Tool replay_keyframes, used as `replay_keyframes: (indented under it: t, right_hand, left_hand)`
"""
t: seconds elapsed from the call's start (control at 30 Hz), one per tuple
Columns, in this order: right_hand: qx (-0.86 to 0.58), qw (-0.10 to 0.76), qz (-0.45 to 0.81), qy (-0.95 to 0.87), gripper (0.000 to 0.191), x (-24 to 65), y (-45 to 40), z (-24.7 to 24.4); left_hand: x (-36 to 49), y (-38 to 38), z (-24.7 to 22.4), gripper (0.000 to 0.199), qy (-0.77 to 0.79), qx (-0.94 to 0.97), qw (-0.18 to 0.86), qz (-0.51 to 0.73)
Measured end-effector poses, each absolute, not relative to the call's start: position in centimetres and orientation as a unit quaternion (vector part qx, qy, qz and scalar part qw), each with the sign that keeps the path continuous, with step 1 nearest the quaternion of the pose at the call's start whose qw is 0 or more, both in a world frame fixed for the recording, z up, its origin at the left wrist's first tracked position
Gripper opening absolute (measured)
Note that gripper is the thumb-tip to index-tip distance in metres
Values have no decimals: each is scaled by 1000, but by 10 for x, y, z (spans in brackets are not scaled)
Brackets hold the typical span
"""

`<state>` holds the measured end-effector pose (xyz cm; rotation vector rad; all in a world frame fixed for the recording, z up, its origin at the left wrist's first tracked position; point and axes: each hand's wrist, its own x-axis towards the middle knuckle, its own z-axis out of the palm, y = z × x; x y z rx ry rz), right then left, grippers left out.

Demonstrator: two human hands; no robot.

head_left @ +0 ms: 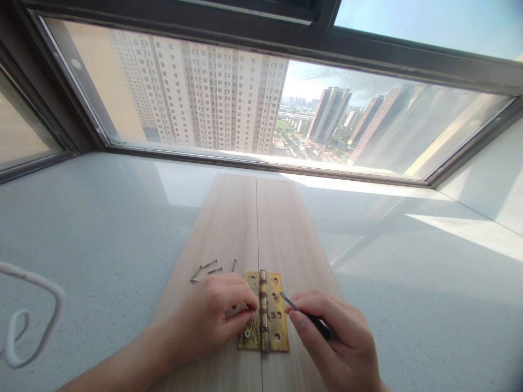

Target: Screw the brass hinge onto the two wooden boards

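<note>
Your right hand (341, 321) is wrapped around a screwdriver (315, 322), its metal tip slanting up and left over the hinge (263, 296). Your left hand (208, 309) has thumb and forefinger drawn close at the hinge's left leaf — whether that grip pinches anything, I cannot tell. The hinge lies flat between your two grips, its barrel along the seam where the left board (229, 228) meets the right board (281, 228). One seated screw (247, 333) shows in the left leaf, just nearer to you than the left grip; loose screws (215, 270) lie just beyond that grip. To work well here, I'd keep the leaf pressed flat with the barrel true to the seam, and hold any screw upright over its hole. Stand the driver in line with it before turning — a slanted tip would probably slip and scratch the brass. Push down steadily, turn slowly, and ease your left fingers clear once the thread bites.
</note>
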<state>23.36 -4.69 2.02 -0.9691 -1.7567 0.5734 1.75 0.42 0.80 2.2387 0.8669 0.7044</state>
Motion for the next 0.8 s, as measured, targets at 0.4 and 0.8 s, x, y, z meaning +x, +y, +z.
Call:
replay_keyframes:
  t: [0.4,0.8]
  right_hand:
    - [-523,469,178,-689,16,236,-41,18]
    - [-649,217,187,-705,24,269,-27,19]
  left_hand:
    - [16,4,2,12,347,845,324,245]
    - [15,5,1,11,350,837,342,246]
